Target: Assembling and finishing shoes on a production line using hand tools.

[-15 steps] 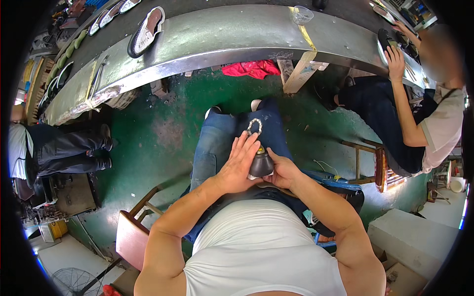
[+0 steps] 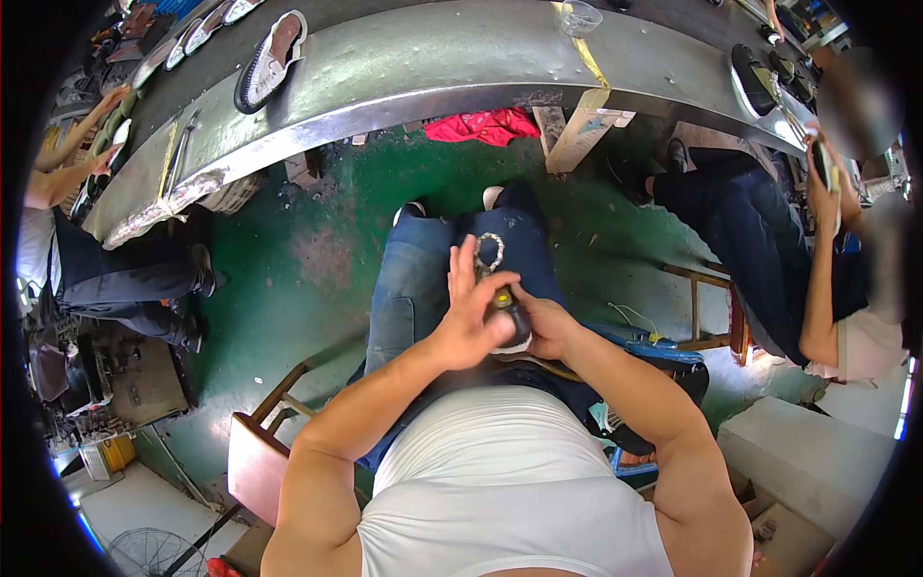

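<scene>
One dark rounded piece (image 2: 519, 332) lies above the wearer's lap, between the two hands, close to the waist. The right hand (image 2: 552, 329) is closed around its right side, apparently to steady it and leave the other hand free. The left hand (image 2: 471, 317) is open, fingers spread, thumb and forefinger bent toward the one yellow spot (image 2: 502, 298) on top; whether they touch it, I cannot tell. One pale beaded loop (image 2: 489, 252) shows just beyond the fingers, over the thighs. Holding everything low over the lap probably lets the legs take some weight.

Past the knees, one red cloth (image 2: 486, 126) lies on the floor below the near edge of the metal surface (image 2: 433, 62). On that surface, one white shoe (image 2: 272, 62) rests left of the middle, perhaps set apart to be within reach; one clear cup (image 2: 578, 17) stands right of the middle, toward the far edge; one slender rod (image 2: 185, 149) lies by the left corner. Co-workers sit at both sides, at least two.
</scene>
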{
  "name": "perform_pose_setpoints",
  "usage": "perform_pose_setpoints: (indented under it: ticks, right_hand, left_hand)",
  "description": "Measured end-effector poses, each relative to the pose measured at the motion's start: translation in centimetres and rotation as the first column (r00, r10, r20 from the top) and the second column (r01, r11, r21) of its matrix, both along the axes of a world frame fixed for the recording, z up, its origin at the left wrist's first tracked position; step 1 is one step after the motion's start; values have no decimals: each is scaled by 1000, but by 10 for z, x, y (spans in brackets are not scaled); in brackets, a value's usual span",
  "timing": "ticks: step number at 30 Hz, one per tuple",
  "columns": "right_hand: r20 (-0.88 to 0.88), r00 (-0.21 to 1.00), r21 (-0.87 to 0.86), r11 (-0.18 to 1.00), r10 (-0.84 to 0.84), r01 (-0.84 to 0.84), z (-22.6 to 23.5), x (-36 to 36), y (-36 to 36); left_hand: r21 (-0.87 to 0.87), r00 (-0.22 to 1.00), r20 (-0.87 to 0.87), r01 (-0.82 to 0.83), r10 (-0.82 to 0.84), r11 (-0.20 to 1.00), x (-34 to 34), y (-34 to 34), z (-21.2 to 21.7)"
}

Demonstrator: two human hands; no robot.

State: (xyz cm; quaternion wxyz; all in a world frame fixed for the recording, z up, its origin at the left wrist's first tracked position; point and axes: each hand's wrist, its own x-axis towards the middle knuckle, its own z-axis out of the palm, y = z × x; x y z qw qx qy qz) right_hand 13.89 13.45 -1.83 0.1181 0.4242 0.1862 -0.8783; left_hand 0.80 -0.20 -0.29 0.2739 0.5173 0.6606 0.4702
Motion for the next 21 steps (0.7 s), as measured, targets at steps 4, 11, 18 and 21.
perform_pose_setpoints:
  ticks: [4, 11, 18, 21]
  right_hand:
    - [177, 984, 92, 995, 27, -44, 8, -12, -8]
    - [317, 948, 131, 989, 24, -69, 42, -2, -25]
    - [145, 987, 106, 991, 72, -88, 16, 1, 6]
    - [113, 993, 30, 999, 35, -39, 12, 3, 27]
  left_hand:
    - [67, 910, 248, -359, 333, 931, 21, 17, -12]
    - [147, 854, 441, -373, 277, 916, 23, 10, -15]
    - [261, 938, 37, -341, 344, 903, 19, 31, -15]
    - [416, 941, -297, -27, 164, 909, 7, 31, 8]
